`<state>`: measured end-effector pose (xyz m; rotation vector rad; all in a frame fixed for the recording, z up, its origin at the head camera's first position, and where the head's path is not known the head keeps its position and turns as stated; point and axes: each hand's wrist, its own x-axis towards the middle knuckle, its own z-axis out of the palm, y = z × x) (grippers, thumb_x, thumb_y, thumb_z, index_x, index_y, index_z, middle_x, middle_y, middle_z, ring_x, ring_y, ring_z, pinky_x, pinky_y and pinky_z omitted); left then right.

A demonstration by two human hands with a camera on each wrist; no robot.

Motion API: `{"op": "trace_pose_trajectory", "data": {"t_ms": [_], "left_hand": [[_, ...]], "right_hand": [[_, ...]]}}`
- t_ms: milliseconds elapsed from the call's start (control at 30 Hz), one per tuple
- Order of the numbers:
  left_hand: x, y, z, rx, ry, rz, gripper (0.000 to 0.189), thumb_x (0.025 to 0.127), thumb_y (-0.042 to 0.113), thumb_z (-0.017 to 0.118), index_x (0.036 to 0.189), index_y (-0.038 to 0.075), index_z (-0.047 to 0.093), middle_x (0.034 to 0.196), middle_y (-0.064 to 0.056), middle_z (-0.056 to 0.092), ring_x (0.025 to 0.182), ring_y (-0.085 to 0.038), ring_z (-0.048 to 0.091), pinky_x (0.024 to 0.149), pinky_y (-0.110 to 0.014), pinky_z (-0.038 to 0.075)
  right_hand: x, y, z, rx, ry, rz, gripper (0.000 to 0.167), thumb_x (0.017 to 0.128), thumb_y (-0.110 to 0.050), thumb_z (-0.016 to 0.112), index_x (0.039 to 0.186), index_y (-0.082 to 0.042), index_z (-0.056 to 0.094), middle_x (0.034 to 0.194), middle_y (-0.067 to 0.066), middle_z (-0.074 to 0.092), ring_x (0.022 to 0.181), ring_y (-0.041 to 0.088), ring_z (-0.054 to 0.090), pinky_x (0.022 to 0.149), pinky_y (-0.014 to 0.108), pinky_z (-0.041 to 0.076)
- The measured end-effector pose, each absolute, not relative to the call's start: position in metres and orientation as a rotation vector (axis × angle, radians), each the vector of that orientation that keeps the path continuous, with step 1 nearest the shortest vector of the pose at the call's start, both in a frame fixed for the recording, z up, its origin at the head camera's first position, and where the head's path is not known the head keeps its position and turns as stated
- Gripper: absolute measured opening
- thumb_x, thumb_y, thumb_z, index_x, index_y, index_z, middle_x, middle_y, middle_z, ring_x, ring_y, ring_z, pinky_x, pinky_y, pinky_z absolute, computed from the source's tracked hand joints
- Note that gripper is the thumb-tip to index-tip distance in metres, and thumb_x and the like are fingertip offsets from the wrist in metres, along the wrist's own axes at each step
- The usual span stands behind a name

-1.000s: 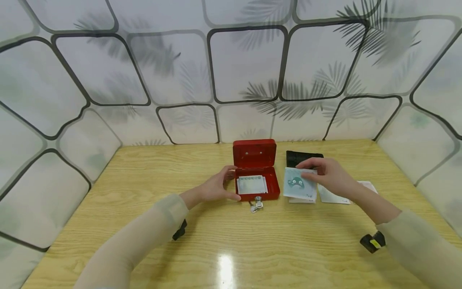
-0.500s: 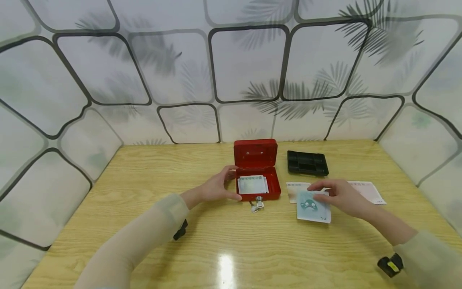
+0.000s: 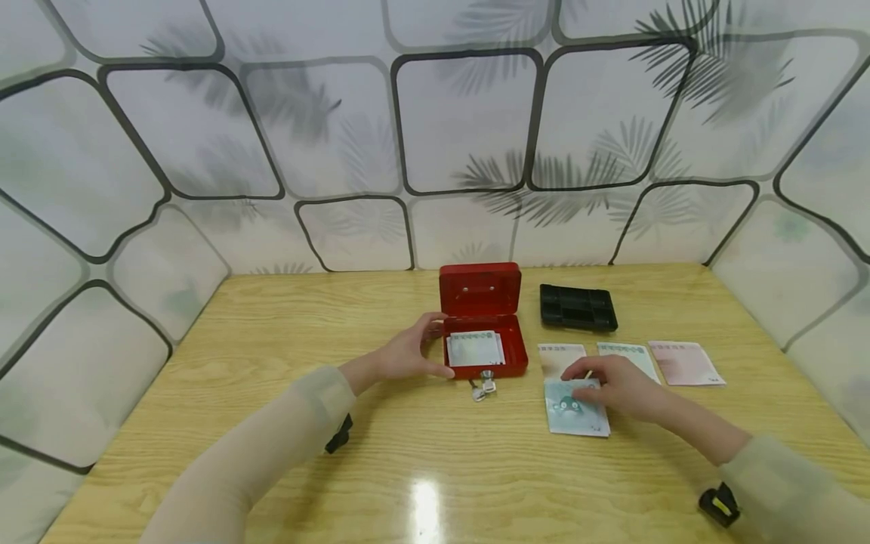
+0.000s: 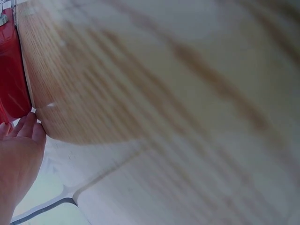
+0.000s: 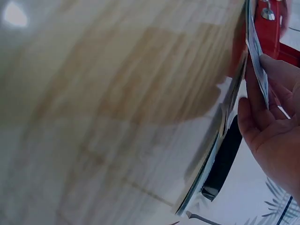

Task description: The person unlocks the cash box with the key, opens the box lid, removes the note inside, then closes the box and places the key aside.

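We see the blue card (image 3: pixel 576 417) pinched in the right hand (image 3: pixel 624 387), which is the nearer one; it lies to the right of the red box (image 3: pixel 506 370) and closer to us, nearly square, so we find no clear long axis; the left hand (image 3: pixel 406 350), spread rather than clenched, touches the box's left side; since half a second ago, the card is shifted leftward and slightly towards us.

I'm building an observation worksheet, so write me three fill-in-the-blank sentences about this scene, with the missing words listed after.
The box touched by the left hand is coloured ____.
In the head view, the right hand pinches printed paper on the box's ____ side (left or right).
The compartmented tray is coloured ____.

Missing words: red; right; black.
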<state>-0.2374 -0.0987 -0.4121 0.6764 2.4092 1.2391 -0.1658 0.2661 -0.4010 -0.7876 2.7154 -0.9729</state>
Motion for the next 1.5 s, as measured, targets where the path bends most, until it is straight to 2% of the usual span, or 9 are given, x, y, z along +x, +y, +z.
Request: {"op": "trace_pose_trajectory", "data": {"t_ms": [233, 433, 700, 967, 1167, 1500], "left_hand": [[-0.236, -0.098, -0.411, 0.684, 2.405, 1.247, 0.092, 0.077, 0.024, 0.085, 0.146, 0.012, 0.027, 0.147, -0.012, 0.041, 0.135, -0.026, 0.038, 0.113, -0.042, 0.026], [-0.235, -0.098, -0.41, 0.682, 2.407, 1.252, 0.092, 0.077, 0.025, 0.085, 0.146, 0.012, 0.027, 0.147, -0.011, 0.042, 0.135, -0.025, 0.039, 0.113, -0.042, 0.026], [-0.236, -0.098, -0.41, 0.677, 2.412, 1.231, 0.091, 0.077, 0.025, 0.085, 0.147, 0.012, 0.027, 0.147, -0.011, 0.042, 0.135, -0.025, 0.039, 0.113, -0.041, 0.025], [-0.236, -0.098, -0.412, 0.673, 2.406, 1.23, 0.091, 0.077, 0.025, 0.085, 0.146, 0.013, 0.028, 0.146, -0.01, 0.043, 0.135, -0.025, 0.039, 0.113, -0.042, 0.024], [-0.236, -0.098, -0.413, 0.677, 2.395, 1.249, 0.09, 0.077, 0.024, 0.084, 0.146, 0.013, 0.028, 0.146, -0.011, 0.043, 0.135, -0.026, 0.039, 0.113, -0.043, 0.024], [-0.236, -0.098, -0.411, 0.672, 2.399, 1.245, 0.09, 0.077, 0.024, 0.085, 0.146, 0.015, 0.027, 0.146, -0.009, 0.043, 0.135, -0.023, 0.039, 0.113, -0.04, 0.025]], "right_hand": [[-0.161, 0.26, -0.403, -0.81, 2.752, -0.873, 0.022, 0.083, -0.016, 0.077, 0.103, -0.011, 0.07, 0.097, -0.005, 0.068, 0.089, 0.016, 0.063, 0.075, 0.035, 0.052], [-0.162, 0.26, -0.403, -0.76, 2.827, -0.804, 0.02, 0.08, -0.012, 0.079, 0.098, -0.013, 0.071, 0.092, -0.01, 0.064, 0.084, 0.012, 0.057, 0.075, 0.034, 0.049], [-0.161, 0.256, -0.401, -0.74, 2.868, -0.772, 0.02, 0.078, -0.011, 0.081, 0.095, -0.015, 0.072, 0.091, -0.011, 0.065, 0.085, 0.015, 0.053, 0.075, 0.036, 0.047], [-0.167, 0.25, -0.393, -0.745, 2.893, -0.928, 0.017, 0.084, -0.011, 0.077, 0.1, -0.013, 0.071, 0.098, -0.005, 0.067, 0.088, 0.017, 0.058, 0.075, 0.038, 0.049], [-0.179, 0.23, -0.38, -0.755, 2.892, -1.002, 0.024, 0.086, -0.014, 0.075, 0.109, -0.009, 0.068, 0.103, -0.001, 0.067, 0.093, 0.02, 0.057, 0.071, 0.035, 0.046], [-0.202, 0.195, -0.374, -0.773, 2.799, -1.15, 0.033, 0.088, -0.011, 0.073, 0.118, -0.001, 0.063, 0.115, 0.013, 0.065, 0.105, 0.031, 0.058, 0.086, 0.048, 0.049]]}}
